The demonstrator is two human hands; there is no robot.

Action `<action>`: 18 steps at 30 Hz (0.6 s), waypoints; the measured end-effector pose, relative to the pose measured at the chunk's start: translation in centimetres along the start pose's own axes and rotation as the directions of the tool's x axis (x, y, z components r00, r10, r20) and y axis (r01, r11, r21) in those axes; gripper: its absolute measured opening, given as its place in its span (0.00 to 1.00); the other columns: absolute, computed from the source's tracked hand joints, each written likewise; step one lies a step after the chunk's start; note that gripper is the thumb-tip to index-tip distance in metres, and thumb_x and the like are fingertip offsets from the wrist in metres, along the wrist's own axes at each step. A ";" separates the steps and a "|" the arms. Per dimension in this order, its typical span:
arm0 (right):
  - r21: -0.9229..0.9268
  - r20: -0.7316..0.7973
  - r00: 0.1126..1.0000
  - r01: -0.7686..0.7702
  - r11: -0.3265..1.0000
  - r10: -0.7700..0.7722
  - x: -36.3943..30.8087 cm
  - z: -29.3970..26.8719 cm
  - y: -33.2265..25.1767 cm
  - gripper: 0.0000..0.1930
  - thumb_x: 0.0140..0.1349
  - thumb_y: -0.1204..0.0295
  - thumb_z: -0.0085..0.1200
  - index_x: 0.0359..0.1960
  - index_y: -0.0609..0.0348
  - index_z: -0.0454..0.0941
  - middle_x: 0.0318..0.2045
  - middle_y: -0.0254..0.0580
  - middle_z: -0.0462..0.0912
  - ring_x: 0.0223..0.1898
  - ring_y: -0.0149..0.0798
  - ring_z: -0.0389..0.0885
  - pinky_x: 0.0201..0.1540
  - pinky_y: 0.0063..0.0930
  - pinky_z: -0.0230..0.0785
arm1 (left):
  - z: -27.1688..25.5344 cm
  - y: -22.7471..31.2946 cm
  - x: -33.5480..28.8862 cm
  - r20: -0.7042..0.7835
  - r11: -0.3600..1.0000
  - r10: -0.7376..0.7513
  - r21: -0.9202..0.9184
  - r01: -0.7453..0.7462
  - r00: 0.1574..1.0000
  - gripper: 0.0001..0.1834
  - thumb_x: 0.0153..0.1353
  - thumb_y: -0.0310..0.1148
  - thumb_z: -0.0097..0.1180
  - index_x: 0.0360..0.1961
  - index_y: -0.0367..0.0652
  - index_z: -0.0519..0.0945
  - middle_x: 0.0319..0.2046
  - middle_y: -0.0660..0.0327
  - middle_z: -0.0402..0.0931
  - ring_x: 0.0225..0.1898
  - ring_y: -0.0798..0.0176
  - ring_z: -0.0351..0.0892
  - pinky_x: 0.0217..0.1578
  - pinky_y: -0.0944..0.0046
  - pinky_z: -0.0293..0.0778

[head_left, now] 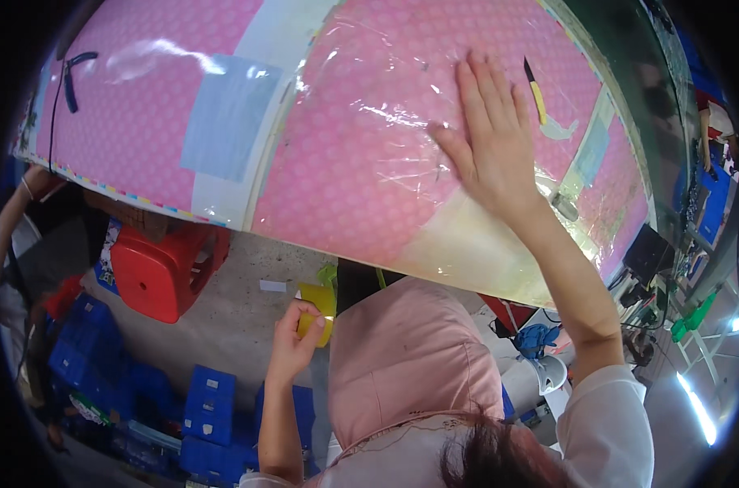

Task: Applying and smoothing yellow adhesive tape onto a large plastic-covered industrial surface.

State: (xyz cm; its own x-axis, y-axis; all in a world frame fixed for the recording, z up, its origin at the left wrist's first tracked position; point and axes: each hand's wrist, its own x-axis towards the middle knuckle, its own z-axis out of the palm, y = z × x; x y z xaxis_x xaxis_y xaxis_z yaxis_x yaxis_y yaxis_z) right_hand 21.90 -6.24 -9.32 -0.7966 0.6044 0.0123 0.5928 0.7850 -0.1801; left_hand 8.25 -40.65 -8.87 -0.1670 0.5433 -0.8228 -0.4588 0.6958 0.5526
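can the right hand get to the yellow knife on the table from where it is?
Probably yes. The right hand lies flat on the clear film, and the yellow knife sits just beside its fingertips on the pink table, nothing between them.

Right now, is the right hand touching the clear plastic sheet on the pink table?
Touching. The head view shows the right hand pressed flat, palm down, on the clear plastic sheet over the pink table.
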 end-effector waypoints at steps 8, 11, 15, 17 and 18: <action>0.225 0.055 0.998 0.015 0.974 -0.028 -1.7 0.4 -3.2 0.44 0.51 0.48 0.58 0.65 0.64 0.59 0.68 0.51 0.57 0.70 0.51 0.54 0.66 0.56 0.46 | 5.8 6.4 -1.8 0.080 0.994 -0.005 0.111 -0.004 0.997 0.06 0.63 0.29 0.56 0.38 0.43 0.72 0.29 0.62 0.79 0.31 0.73 0.78 0.32 0.70 0.73; 0.238 0.081 0.993 0.063 0.969 -0.085 -2.0 -0.1 -3.0 0.43 0.48 0.47 0.59 0.63 0.61 0.65 0.67 0.45 0.61 0.68 0.46 0.58 0.66 0.53 0.49 | 7.6 8.4 -2.5 0.105 0.993 -0.042 0.111 0.030 0.994 0.07 0.62 0.29 0.57 0.39 0.44 0.72 0.29 0.61 0.79 0.30 0.71 0.79 0.31 0.69 0.73; 0.201 0.042 0.996 0.064 0.978 -0.073 -1.2 0.0 -1.6 0.40 0.47 0.49 0.60 0.62 0.54 0.68 0.65 0.41 0.64 0.67 0.48 0.58 0.65 0.57 0.48 | 8.8 10.5 -2.8 0.125 0.983 -0.050 0.183 0.027 0.991 0.07 0.62 0.29 0.57 0.38 0.44 0.72 0.28 0.60 0.80 0.29 0.68 0.80 0.30 0.68 0.73; 0.168 0.014 0.999 0.033 0.985 -0.035 -1.0 0.2 -1.2 0.39 0.46 0.49 0.60 0.61 0.50 0.69 0.64 0.39 0.65 0.66 0.49 0.59 0.63 0.59 0.48 | 9.1 10.7 -2.7 0.129 0.982 -0.024 0.187 -0.001 0.991 0.06 0.62 0.29 0.57 0.38 0.44 0.72 0.27 0.60 0.79 0.27 0.67 0.81 0.28 0.68 0.73; 0.173 0.005 1.000 0.016 0.985 -0.017 -1.0 0.3 -1.2 0.38 0.46 0.49 0.60 0.61 0.48 0.70 0.63 0.39 0.65 0.65 0.50 0.59 0.63 0.59 0.48 | 9.2 11.1 -2.7 0.128 0.979 -0.028 0.203 0.001 0.991 0.06 0.62 0.29 0.57 0.38 0.44 0.72 0.26 0.60 0.79 0.27 0.67 0.81 0.28 0.68 0.73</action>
State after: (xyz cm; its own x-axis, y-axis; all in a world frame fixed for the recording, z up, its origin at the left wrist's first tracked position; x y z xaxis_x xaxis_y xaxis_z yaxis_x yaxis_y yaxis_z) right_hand 21.97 -7.82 -9.42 -0.8072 0.5902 0.0107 0.5504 0.7590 -0.3478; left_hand 11.67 -30.07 0.66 -0.0406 0.5794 -0.8140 -0.2722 0.7775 0.5669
